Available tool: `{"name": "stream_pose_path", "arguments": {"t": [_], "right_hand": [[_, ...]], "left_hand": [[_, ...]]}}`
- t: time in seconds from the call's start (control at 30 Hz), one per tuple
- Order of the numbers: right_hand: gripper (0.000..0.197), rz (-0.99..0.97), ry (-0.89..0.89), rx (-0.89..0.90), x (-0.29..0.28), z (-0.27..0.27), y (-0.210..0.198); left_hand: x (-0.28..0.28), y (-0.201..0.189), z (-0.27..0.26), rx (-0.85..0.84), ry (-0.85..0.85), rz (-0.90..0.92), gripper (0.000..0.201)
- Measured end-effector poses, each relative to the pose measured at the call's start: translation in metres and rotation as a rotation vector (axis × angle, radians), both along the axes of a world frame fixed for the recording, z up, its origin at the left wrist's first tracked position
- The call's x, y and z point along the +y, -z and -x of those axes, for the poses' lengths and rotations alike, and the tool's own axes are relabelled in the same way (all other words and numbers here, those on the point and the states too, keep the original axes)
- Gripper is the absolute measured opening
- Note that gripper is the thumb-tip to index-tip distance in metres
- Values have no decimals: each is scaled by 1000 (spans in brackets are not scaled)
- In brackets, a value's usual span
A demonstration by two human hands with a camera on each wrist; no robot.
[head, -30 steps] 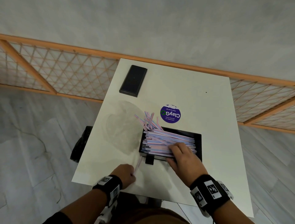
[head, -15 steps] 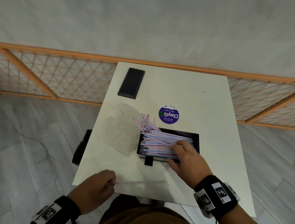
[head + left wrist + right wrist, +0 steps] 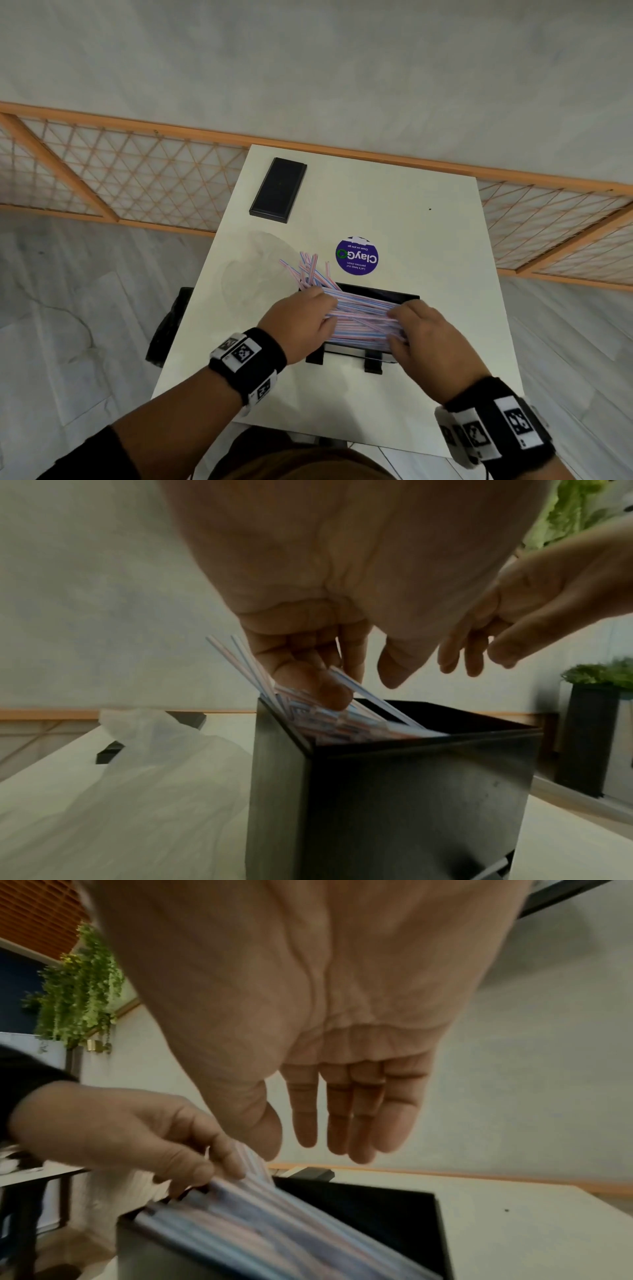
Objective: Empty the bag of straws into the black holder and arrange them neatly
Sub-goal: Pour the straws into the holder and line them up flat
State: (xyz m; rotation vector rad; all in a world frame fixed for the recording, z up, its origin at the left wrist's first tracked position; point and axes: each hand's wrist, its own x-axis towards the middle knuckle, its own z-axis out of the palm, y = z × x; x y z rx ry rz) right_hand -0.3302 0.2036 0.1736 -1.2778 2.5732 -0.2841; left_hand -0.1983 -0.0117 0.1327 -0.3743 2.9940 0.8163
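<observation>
Only the head view shows one purple ClayGo sticker (image 3: 357, 255) behind the one black holder (image 3: 380, 294); left hand (image 3: 301, 322) fingers curl around straws (image 3: 363, 313), right hand (image 3: 424, 339) fingers straight.

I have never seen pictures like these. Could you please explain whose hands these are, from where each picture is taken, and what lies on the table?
There is no machine: a person works with bare hands and wears one camera on the head and one on each wrist (see the black wristbands). The view from above is the head camera's. The two close views look along each palm toward the fingers. On the white table stands a black holder full of striped straws; some stick out past its left end. Near it lie a clear bag, a flat black slab and a round purple sticker. The left hand curls its fingers on the straws' left ends. The right hand keeps its fingers straight by their right ends and holds nothing.
</observation>
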Motion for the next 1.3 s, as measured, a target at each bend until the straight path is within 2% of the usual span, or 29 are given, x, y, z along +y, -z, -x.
{"name": "stream_pose_path", "arguments": {"t": [0.07,0.17,0.23,0.4,0.5,0.57,0.7,0.77,0.87,1.03,1.2,1.3], "right_hand": [[34,19,-87,-14,-9,-5,11],[48,-50,-139,-63,-21,-11,29],[55,-121,-152,-93,-27,-13,37],[52,-228,-171,-64,-32,-11,34],[41,-116,-128,-50,-39,-3,20],[31,9,-66,-58,-50,2,9],[32,130,30,-162,-91,17,9],[37,70,28,-207,-112,28,19],[38,-30,-30,-262,-135,38,26],[17,-87,-80,-272,-152,36,35],[24,-26,-45,-338,-150,31,42],[30,80,-17,-391,-146,31,48]], "left_hand": [[-2,4,2,-4,11,5,21],[-6,8,-3,41,0,-106,12],[-10,6,-8,69,-58,-174,10],[-20,-2,-20,140,-288,-310,11],[-30,-1,-23,114,-502,-349,23],[-34,2,-20,55,-607,-404,41],[-43,17,-5,-32,-645,-532,72],[-50,27,4,-46,-581,-527,66],[-56,32,14,-15,-495,-564,29],[-55,25,25,36,-425,-653,2],[-53,21,27,114,-386,-711,9],[-55,20,26,173,-410,-800,13]]}}
